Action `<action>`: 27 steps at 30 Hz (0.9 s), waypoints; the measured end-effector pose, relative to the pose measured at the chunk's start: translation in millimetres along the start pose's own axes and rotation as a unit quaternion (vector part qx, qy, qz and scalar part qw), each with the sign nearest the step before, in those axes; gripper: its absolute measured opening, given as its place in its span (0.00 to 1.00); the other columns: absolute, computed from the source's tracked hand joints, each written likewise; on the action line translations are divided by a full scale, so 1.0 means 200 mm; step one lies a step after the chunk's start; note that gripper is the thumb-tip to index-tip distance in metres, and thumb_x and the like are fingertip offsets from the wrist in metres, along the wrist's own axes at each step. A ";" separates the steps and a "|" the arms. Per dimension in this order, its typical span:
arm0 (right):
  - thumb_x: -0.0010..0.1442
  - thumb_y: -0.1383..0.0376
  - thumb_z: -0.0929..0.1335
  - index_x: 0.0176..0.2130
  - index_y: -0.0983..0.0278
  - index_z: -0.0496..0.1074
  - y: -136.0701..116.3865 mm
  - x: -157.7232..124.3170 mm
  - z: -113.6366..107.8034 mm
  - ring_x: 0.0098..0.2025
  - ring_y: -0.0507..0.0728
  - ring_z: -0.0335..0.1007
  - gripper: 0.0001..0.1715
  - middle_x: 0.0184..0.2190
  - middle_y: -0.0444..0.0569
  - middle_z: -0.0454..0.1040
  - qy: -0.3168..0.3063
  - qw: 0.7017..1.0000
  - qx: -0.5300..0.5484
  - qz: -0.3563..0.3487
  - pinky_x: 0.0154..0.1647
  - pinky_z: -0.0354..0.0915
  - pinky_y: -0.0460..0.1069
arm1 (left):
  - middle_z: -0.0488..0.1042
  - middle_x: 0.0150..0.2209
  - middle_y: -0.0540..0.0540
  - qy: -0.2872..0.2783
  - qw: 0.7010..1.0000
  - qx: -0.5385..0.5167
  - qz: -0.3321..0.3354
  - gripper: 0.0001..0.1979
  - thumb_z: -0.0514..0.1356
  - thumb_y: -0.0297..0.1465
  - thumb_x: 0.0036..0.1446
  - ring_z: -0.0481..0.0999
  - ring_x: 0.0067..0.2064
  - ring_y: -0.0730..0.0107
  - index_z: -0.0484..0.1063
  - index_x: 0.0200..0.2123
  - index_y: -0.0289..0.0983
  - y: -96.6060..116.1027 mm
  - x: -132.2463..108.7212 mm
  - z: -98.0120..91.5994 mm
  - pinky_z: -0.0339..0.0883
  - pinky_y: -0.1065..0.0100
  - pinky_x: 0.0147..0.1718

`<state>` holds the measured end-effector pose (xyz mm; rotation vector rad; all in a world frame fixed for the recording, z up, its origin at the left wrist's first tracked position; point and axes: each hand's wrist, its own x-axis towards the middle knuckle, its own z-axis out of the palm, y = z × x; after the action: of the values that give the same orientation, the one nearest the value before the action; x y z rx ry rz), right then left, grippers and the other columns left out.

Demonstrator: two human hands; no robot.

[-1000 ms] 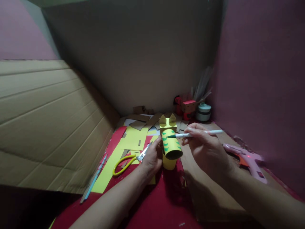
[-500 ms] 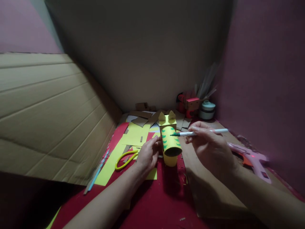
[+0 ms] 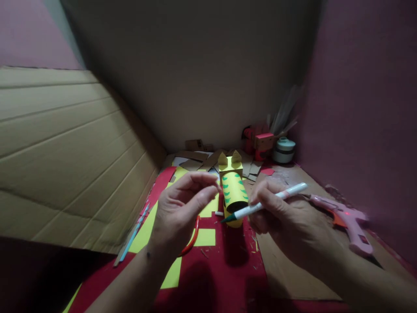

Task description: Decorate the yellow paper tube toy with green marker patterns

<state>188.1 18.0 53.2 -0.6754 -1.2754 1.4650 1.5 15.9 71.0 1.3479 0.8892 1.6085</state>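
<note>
In the middle stands a yellow paper animal figure [image 3: 233, 187] with a tube body, green stripe marks along both sides and pointed cardboard ears. My right hand [image 3: 276, 213] grips a white marker [image 3: 272, 201] whose green tip points down and left, in front of the tube's open end. To the figure's left is my left hand [image 3: 182, 204], holding nothing, its fingers curved and the thumb apart from them. Below that hand, a red curved handle [image 3: 194, 239] shows in part; the rest of it is hidden. A small white piece [image 3: 219, 213] lies beside the figure's base.
A pink glue gun [image 3: 348, 215] lies at the right on a cardboard sheet [image 3: 286, 269]. Yellow paper [image 3: 205, 238] and cardboard scraps [image 3: 192, 165] cover parts of the red surface. A lidded pot [image 3: 284, 150] and a red box figure [image 3: 263, 141] stand behind. A cardboard panel [image 3: 65, 152] rises at left.
My left hand has come off the figure and moved left and nearer, hiding the yellow handle. The marker tip has left the striped tube and dropped lower, in front of it.
</note>
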 end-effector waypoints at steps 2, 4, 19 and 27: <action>0.66 0.53 0.64 0.28 0.63 0.71 0.00 -0.01 0.01 0.23 0.50 0.58 0.21 0.19 0.41 0.66 -0.009 0.999 -0.030 0.011 0.26 0.55 0.47 | 0.78 0.29 0.47 -0.041 0.998 0.034 -0.021 0.03 0.68 0.27 0.51 0.75 0.33 0.69 0.81 0.32 0.38 0.02 -0.03 0.02 0.69 0.72 0.33; 0.66 0.53 0.63 0.28 0.63 0.70 -0.02 -0.02 0.02 0.23 0.50 0.57 0.21 0.18 0.41 0.65 -0.018 0.999 -0.027 0.016 0.26 0.55 0.47 | 0.77 0.29 0.47 -0.085 0.993 0.067 -0.040 0.03 0.68 0.29 0.51 0.74 0.32 0.68 0.81 0.31 0.38 0.04 -0.05 0.03 0.68 0.71 0.31; 0.64 0.55 0.67 0.33 0.60 0.73 0.02 -0.06 0.06 0.19 0.46 0.57 0.13 0.16 0.37 0.61 -0.043 0.998 0.032 0.021 0.21 0.54 0.43 | 0.77 0.32 0.47 -0.211 0.878 0.376 0.205 0.03 0.60 0.25 0.61 0.75 0.35 0.70 0.74 0.34 0.38 0.05 -0.14 0.06 0.66 0.70 0.37; 0.64 0.54 0.67 0.46 0.58 0.75 0.03 -0.08 0.06 0.19 0.46 0.60 0.15 0.16 0.37 0.64 -0.045 0.997 0.048 0.038 0.22 0.57 0.42 | 0.75 0.31 0.44 -0.246 0.890 0.358 0.140 0.11 0.51 0.28 0.66 0.72 0.34 0.66 0.67 0.30 0.38 0.02 -0.15 0.07 0.64 0.65 0.37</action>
<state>180.2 0.0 47.5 -0.6052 -1.2502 1.6251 16.6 -13.0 66.1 2.3639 1.0381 1.0474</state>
